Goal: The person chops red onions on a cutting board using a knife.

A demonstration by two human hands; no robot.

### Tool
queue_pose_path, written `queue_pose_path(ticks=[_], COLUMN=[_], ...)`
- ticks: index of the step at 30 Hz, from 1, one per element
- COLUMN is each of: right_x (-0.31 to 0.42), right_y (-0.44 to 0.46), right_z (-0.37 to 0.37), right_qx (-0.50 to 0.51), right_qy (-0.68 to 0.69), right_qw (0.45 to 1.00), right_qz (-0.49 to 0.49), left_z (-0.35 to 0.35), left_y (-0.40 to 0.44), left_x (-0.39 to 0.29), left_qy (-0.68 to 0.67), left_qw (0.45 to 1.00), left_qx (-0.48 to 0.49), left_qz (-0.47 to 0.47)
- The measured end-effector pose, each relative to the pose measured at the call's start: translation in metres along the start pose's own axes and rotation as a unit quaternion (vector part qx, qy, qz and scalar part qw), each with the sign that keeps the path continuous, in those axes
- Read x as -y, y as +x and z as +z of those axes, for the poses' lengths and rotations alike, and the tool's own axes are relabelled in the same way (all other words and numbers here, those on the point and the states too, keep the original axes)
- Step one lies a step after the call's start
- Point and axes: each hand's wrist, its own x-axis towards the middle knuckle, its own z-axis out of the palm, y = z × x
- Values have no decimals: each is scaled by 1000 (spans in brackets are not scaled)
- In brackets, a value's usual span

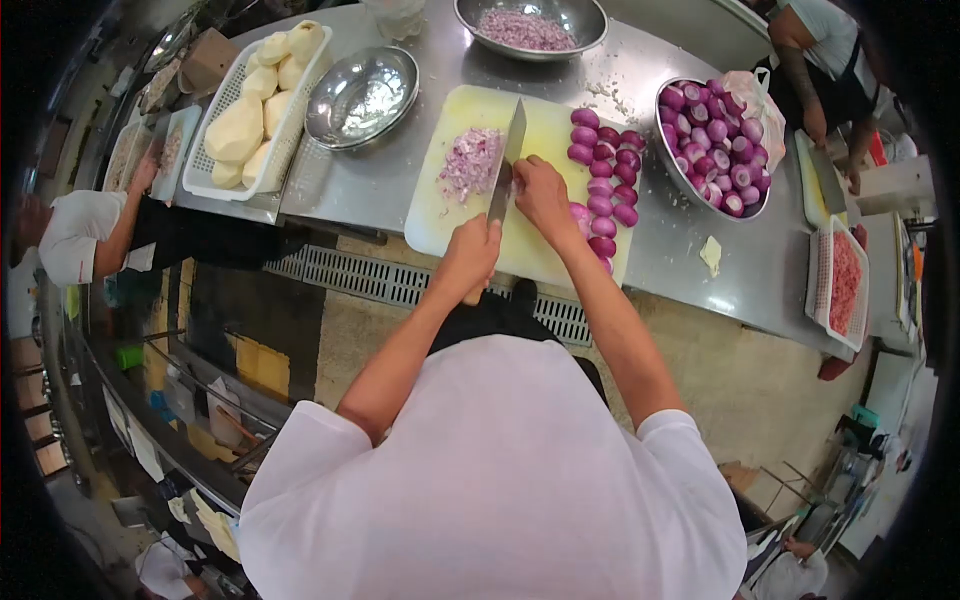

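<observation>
You are working in what is looking like a commercial kitchen — a stainless steel bench (690, 265) is running before you, and peeled onions (715, 150) are heaping up in bulk in a metal bowl (677, 172). A slotted drain (370, 275) is crossing the floor (370, 350) below, while people in white tops, one on your left (80, 240), another on your right (830, 45), are standing at neighbouring stations.

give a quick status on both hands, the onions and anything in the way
Left hand gripping knife. Right hand beside blade, its grip unclear. Chopped onion heaped left of blade. Onion halves crowding cutting board's right side.
</observation>
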Motion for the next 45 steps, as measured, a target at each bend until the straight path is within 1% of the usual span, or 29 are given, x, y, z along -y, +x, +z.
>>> queue_pose_path(ticks=[1,3,4,6,7,8,9,10,12,15,16,17,19,22,24,25,26,29,31,33,34,36,37,40,42,44,45], right_x=[-2,-6,-10,-12,-12,-13,-10,-7,-6,-6,-6,-5,-7,-13,-11,-10,-8,-15,-10,-6,-6,-11,-14,-13,-10,-10,-13], right_y=[-1,1,-2,-2,-5,-11,-16,-18,-13,-14,-14,-17,-21,-19,-15,-15,-18,-18,-19,-17,-17,-20,-19,-16,-21,-20,-21], right_z=[0,-4,-4,-4,-3,-1,-2,-3,-3,5,5,6,10,9,10,8,6,12,4,5,6,7,7,8,9,6,6], right_qx=[-1,-6,-7,-11,-23,-33,-32,-30,-34,-45,-56,-64,-67,-75,-73,-74,-73,-72,-72,-71,-77,-82,-77,-78,-77,-80,-79], right_qy=[0,-3,12,30,52,74,74,69,61,80,90,99,91,86,96,102,106,78,94,113,113,108,96,98,108,108,106], right_qw=[1000,999,1000,999,998,996,996,997,997,995,994,993,993,993,993,992,992,994,993,991,990,991,992,992,991,991,991], right_qz=[-13,-32,-23,-15,4,28,34,32,24,28,25,23,23,17,15,16,18,13,17,24,21,17,17,21,34,20,18], left_z=[2,-3,-9,-25,-24,-17,-14,-12,-16,-22,-21,-14,-12,-18,-20,-19,-14,-17,-20,-14,-14,-16,-21,-18,-13,-14,-22], left_y=[3,22,15,-2,3,10,9,10,16,0,5,11,8,3,-7,-1,9,6,0,0,2,12,8,-5,6,20,14], left_x=[3,-2,-14,-34,-22,0,4,6,-3,-18,-12,1,2,-12,-18,-10,5,-7,-13,-5,-2,-5,-16,-10,3,6,-10], left_qy=[-2,34,34,78,81,131,178,176,254,235,238,254,265,268,272,275,280,279,280,277,277,282,270,273,267,249,259], left_qw=[1000,999,999,997,997,991,980,981,961,968,967,962,959,956,959,958,955,952,950,957,957,954,959,957,961,965,960], left_qx=[3,-4,-5,2,2,-22,-45,-41,-44,-36,-36,-33,-28,-16,-9,-9,-12,-20,-25,-7,-4,-3,9,-11,2,1,0], left_qz=[-5,1,3,-12,-13,30,72,70,99,81,81,91,99,122,79,78,95,127,137,92,89,106,91,100,79,89,106])
